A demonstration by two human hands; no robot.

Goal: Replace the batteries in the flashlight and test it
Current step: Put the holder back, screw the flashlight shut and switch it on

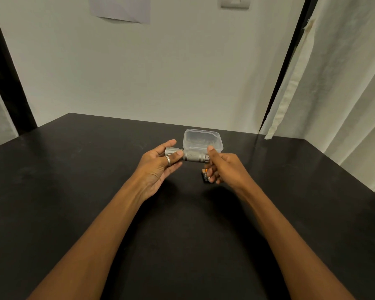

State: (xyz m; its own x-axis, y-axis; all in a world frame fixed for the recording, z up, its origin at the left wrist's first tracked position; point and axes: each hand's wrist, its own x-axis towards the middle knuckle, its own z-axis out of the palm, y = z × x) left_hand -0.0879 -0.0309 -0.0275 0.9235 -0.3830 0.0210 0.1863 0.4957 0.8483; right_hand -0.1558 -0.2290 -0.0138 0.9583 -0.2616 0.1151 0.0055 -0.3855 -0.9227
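Observation:
A short silver flashlight (194, 158) with a knurled body is held level above the black table (74, 169). My left hand (160, 167), a ring on its thumb, grips the head end. My right hand (221, 167) pinches the tail end between thumb and forefinger. The lower fingers of my right hand also curl round black and orange batteries (205, 176). How many batteries there are I cannot tell.
A clear plastic box (201, 139) holding small items stands on the table just behind the flashlight. A white wall rises behind the table. White curtains hang at the right, and a dark post runs up at the left.

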